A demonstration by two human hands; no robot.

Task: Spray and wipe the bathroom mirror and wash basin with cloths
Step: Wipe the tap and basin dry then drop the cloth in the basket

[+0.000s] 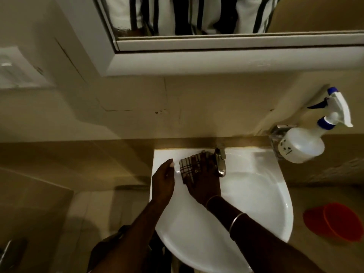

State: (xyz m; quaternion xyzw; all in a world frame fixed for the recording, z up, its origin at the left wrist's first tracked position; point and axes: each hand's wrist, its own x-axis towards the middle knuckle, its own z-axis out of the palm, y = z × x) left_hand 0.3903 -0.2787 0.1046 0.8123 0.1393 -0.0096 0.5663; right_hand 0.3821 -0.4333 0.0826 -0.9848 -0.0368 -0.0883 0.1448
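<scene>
Two hands on basin [246,194] back rim. Your right hand [202,180] flat, fingers spread, presses checked cloth [186,164] just beside tap [221,164]. Your left hand [163,178] flat on left edge, near cloth. Spray bottle [303,146] far right.

One view, worn on the head, and it's tipped steeply down over the wash basin [256,194], facing the wall [137,99] dead ahead. The basin sits just below the middle of the picture, close in and within arm's reach, with both forearms [136,233] coming up from 6 o'clock. It's a wide lens, so the edges bend. The mirror [197,16] barely clips in at 12 o'clock, lower strip only. The spray bottle [303,144] leans out at 3 o'clock, and a red tub [338,221] sits at 4 o'clock.
</scene>
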